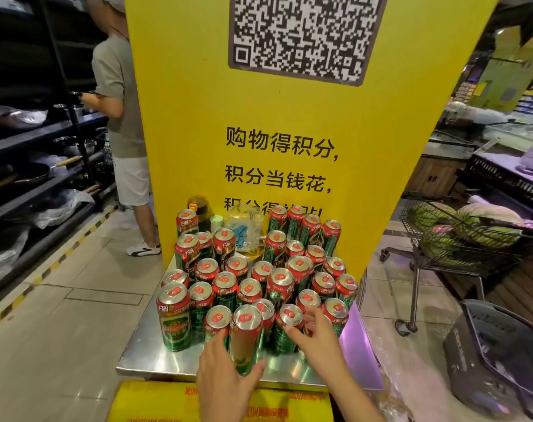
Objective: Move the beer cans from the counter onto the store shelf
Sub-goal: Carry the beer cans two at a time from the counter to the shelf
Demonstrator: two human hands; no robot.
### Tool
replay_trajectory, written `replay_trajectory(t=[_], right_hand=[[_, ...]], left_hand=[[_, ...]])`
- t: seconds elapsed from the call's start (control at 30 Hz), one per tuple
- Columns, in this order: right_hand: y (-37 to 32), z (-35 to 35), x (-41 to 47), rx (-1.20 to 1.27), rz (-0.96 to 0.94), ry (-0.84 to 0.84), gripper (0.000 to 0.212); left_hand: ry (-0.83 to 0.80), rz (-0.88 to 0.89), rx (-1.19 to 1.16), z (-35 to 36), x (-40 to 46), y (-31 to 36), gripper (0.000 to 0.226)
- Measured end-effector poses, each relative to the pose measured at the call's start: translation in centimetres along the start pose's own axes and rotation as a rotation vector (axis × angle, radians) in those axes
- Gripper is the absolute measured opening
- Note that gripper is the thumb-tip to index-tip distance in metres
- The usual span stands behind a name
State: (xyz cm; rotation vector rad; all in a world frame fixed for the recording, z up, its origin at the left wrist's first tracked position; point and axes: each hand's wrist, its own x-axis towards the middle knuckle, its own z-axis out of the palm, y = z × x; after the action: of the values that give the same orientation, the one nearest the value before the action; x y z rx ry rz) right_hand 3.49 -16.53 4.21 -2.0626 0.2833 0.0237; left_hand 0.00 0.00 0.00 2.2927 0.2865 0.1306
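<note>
Head view is showing red-topped green beer cans [225, 287] standing crowded on the steel surface [143, 351]. Left hand [225, 379] is gripping a near can [245, 336]; right hand [317, 339] is curling around another can [288, 327].

Supermarket: stocked shelves [31, 141], shopping cart [460, 236], yellow QR loyalty sign [289, 117]

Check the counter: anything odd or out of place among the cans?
Mostly tidy: the beer cans stand upright on the steel counter. Odd bits: a clear plastic bag and a dark bottle sit among the back rows, not stock. The front can in the left hand leans, tilted toward the camera. No spill visible.
</note>
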Motion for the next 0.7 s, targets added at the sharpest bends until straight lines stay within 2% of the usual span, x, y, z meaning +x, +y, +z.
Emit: replay_trajectory(t=[0.07,0.13,0.23,0.37,0.53,0.7], right_hand=[[-0.5,0.9,2.3,-0.034,0.004,0.094,0.067],[-1.5,1.9,4.2,-0.074,0.042,0.120,0.084],[-1.7,3.4,6.9,-0.076,0.134,0.121,0.095],[-2.1,4.0,8.8,-0.141,0.144,0.123,0.095],[-2.2,5.0,9.8,-0.250,0.184,0.232,0.090],[-2.7,5.6,10.7,-0.296,0.288,0.273,0.084]], left_hand=[[0.037,-0.011,-0.068,0.4,0.7,0.8,0.098],[0.046,-0.032,-0.134,0.7,1.0,1.6,0.097],[0.064,-0.085,-0.144,1.3,1.7,2.1,0.097],[0.105,-0.131,-0.114,1.5,2.6,2.8,0.102],[0.116,-0.196,-0.023,2.2,3.4,3.0,0.106],[0.153,-0.205,0.038,3.0,3.9,2.8,0.097]])
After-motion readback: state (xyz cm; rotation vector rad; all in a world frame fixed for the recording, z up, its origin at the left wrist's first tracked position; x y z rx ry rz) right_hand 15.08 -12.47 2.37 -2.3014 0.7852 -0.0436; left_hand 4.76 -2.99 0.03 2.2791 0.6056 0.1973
